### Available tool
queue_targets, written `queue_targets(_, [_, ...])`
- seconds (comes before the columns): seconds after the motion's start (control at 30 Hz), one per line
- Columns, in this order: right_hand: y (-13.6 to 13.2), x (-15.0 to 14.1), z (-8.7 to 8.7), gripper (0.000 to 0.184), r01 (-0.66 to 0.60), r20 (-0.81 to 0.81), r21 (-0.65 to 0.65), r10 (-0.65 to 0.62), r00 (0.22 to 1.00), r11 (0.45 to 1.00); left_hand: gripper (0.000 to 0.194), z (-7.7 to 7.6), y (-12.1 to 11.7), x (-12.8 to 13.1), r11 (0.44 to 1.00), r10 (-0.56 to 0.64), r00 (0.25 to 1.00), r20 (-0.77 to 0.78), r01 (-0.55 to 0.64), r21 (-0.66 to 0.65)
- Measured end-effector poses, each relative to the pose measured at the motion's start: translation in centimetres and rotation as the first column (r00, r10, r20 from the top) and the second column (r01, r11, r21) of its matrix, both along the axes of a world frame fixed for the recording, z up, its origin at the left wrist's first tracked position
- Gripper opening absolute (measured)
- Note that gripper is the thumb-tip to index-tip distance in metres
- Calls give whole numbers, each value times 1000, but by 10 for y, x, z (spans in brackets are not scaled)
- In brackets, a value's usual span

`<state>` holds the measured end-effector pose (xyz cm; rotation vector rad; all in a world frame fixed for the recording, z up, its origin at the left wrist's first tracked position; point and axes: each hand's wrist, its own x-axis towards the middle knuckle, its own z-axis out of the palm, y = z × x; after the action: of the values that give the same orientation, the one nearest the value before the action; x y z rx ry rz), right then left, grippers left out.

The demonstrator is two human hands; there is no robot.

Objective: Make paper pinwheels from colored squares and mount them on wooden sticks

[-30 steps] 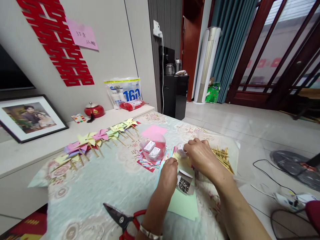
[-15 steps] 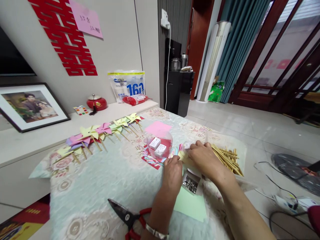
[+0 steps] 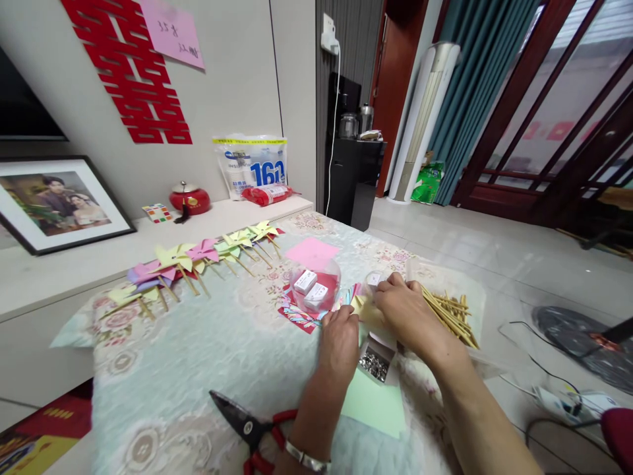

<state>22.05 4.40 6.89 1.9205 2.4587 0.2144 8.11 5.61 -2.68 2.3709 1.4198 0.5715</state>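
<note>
Fingers (image 3: 347, 316): left hand (image 3: 339, 333), right hand (image 3: 408, 309) curled, hold unclear | yellow paper (image 3: 366, 309) partly covered

1 bracelet (image 3: 307, 458), shiny and silver-coloured
The narrow, smooth, metallic-looking loop circles the left forearm (image 3: 321, 401); the right forearm (image 3: 472, 406) is bare as far as it shows.

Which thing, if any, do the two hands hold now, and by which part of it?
Pale yellow paper seems held at its left edge by the left hand, though the grip is hidden; what the right hand holds cannot be told.
</note>
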Motion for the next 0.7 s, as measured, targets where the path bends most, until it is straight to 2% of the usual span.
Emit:
queue_targets(0.17, [5,8,-2,17,44,-89,82,-36,995,996,41,5,0,4,999,8,1000,-16,-8,36])
queue_targets(0.33, [4,12,5,23,80,-122,110,-67,990,991,48,0,6,9,996,-36,996,84,28,90])
queue_targets(0.5, [3,20,10,23,115,-156,108,-97,983,987,52,-2,8,12,999,-44,991,124,43,9])
queue_targets(0.7, [1,22,16,25,112,-168,62,-100,981,992,45,10,14,17,999,-46,995,88,46,3])
